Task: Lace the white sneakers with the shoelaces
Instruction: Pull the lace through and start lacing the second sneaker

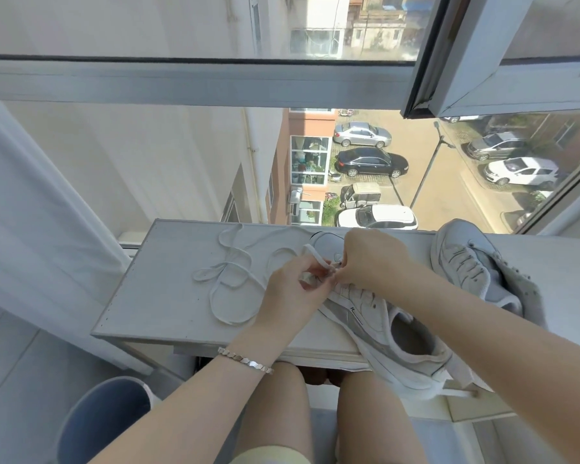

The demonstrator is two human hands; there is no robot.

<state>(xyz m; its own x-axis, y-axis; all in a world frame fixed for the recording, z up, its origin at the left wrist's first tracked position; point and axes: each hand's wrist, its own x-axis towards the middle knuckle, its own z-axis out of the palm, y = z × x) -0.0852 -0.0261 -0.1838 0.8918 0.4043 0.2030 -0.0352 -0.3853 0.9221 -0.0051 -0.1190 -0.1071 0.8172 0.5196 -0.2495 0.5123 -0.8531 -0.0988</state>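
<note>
A white sneaker (387, 321) lies across the white table (161, 309), toe toward the window and heel hanging over the near edge. My left hand (290, 291) pinches the white shoelace (230, 283) at the sneaker's eyelet area. My right hand (370, 259) pinches the lace end right beside it, fingertips nearly meeting the left ones. The rest of the lace lies in loose loops on the table to the left. A second white sneaker (472, 266) lies on its side at the right, with laces in it.
A window with an open sash (503, 61) is directly behind the table, overlooking a car park far below. A blue-grey bin (104, 420) stands on the floor at lower left. My knees are under the table's near edge.
</note>
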